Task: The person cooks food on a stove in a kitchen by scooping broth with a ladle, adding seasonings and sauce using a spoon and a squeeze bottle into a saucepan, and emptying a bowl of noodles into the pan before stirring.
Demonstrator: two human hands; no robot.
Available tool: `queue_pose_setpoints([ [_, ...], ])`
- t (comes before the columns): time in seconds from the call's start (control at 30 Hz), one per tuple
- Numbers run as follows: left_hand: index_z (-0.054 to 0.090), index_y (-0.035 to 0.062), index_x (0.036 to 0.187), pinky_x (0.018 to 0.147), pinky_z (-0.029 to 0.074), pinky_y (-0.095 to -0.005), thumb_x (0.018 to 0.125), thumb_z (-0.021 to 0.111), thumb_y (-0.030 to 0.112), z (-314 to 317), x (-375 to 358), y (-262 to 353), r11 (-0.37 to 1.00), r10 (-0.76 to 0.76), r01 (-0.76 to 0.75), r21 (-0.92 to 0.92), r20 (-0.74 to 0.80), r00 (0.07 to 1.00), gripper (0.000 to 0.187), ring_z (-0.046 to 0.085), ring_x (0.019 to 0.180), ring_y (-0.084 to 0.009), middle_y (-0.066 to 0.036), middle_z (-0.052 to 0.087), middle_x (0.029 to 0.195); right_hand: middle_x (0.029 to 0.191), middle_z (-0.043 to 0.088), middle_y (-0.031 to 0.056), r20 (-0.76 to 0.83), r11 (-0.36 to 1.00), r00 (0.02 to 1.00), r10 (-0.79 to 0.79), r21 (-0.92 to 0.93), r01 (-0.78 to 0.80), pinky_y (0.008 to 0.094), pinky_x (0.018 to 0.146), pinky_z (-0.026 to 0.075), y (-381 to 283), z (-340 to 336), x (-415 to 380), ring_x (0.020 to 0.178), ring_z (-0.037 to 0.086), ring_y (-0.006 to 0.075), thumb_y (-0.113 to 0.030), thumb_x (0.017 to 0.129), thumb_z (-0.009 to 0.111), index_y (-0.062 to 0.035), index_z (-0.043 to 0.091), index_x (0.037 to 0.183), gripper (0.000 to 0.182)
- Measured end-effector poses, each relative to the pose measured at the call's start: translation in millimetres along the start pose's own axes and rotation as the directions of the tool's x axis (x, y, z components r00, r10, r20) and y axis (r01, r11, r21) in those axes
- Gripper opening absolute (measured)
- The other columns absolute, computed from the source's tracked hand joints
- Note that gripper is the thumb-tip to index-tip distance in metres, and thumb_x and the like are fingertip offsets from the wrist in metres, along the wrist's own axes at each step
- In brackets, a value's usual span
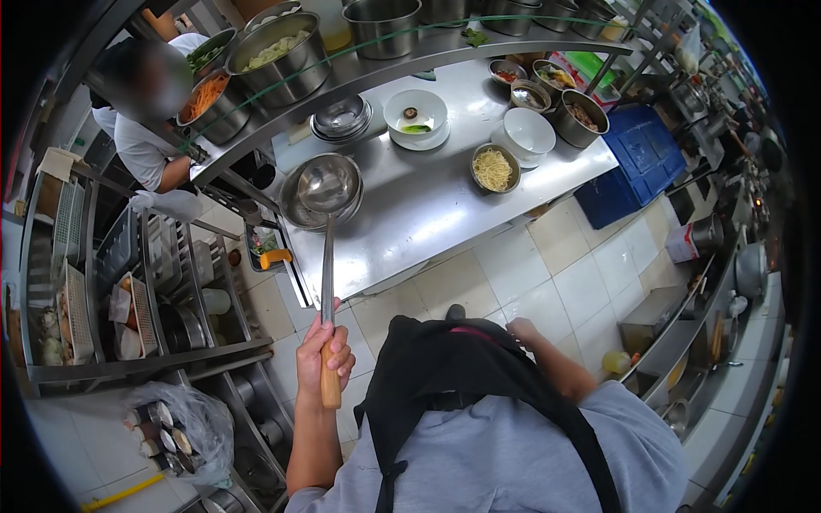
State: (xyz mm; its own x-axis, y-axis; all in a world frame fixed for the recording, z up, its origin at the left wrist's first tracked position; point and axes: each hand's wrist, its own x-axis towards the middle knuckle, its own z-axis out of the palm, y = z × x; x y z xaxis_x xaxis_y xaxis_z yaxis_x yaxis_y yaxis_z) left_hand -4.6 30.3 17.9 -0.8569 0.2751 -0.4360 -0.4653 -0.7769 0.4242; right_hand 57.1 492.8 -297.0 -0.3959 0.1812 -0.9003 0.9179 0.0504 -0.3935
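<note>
Grasps a long-handled ladle (329, 274) in the left hand (323, 355), with fingers wrapped around its wooden grip. Holds its steel scoop above or in a wide steel basin (295, 209) near the left edge of the steel table (402, 231); cannot tell whether touching. Bends the fingers of the right hand (523, 332) beside the black apron (428, 359), contents impossible to tell. For good control, best to grip the wood firmly, steady the wrist, level the scoop and clear the stacked bowls (340, 120) just beyond.
</note>
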Motion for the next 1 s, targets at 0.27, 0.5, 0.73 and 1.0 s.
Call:
queue_pose_setpoints([
  [0.27, 0.037, 0.0068, 0.141, 0.038, 0.043, -0.0243, 0.102, 0.037, 0.016, 2.0, 1.3, 0.4, 0.999, 0.007, -0.007, 0.032, -0.005, 1.000, 0.041, 0.043, 0.041, -0.0062, -0.002, 0.045, 0.069, 0.086, 0.061, 0.0057, 0.011, 1.000, 1.000, -0.008, -0.029, 0.008, 0.0388, 0.068, 0.052, -1.5, 2.2, -3.4, 0.077, 0.062, 0.0210, -0.017, 0.086, 0.063, -0.0100, 0.057, 0.096, 0.013],
  [0.5, 0.037, 0.0064, 0.141, 0.038, 0.043, -0.0242, 0.102, 0.037, 0.016, 3.2, 2.7, -0.1, 0.999, 0.004, -0.004, 0.036, -0.008, 1.000, 0.041, 0.043, 0.041, -0.0062, -0.002, 0.045, 0.069, 0.085, 0.061, 0.0052, 0.022, 0.997, 1.000, 0.002, -0.078, -0.001, 0.0388, 0.068, 0.052, 0.1, 4.6, 1.0, 0.078, 0.062, 0.0203, -0.016, 0.087, 0.063, -0.0098, 0.057, 0.096, 0.012],
  [0.73, 0.041, 0.0073, 0.139, 0.038, 0.043, -0.0253, 0.101, 0.040, 0.015, 4.9, 3.5, 1.8, 1.000, -0.002, 0.002, 0.008, -0.023, 1.000, 0.038, 0.042, 0.041, -0.0086, -0.004, 0.046, 0.068, 0.083, 0.061, 0.0065, -0.002, 0.999, 1.000, -0.008, -0.051, 0.008, 0.0376, 0.063, 0.053, 1.7, 7.1, 0.1, 0.073, 0.062, 0.0203, -0.014, 0.084, 0.063, -0.0079, 0.057, 0.094, 0.012],
  [1.0, 0.039, 0.0079, 0.140, 0.038, 0.043, -0.0248, 0.102, 0.037, 0.018, 5.0, 6.6, 7.1, 1.000, 0.016, -0.015, 0.026, -0.011, 1.000, 0.040, 0.043, 0.041, -0.0069, -0.002, 0.046, 0.069, 0.077, 0.056, 0.0035, 0.008, 0.998, 1.000, -0.021, 0.061, 0.020, 0.0326, 0.053, 0.042, 7.4, 6.2, 2.6, 0.066, 0.052, 0.0166, -0.016, 0.084, 0.063, -0.0090, 0.059, 0.087, 0.008],
])
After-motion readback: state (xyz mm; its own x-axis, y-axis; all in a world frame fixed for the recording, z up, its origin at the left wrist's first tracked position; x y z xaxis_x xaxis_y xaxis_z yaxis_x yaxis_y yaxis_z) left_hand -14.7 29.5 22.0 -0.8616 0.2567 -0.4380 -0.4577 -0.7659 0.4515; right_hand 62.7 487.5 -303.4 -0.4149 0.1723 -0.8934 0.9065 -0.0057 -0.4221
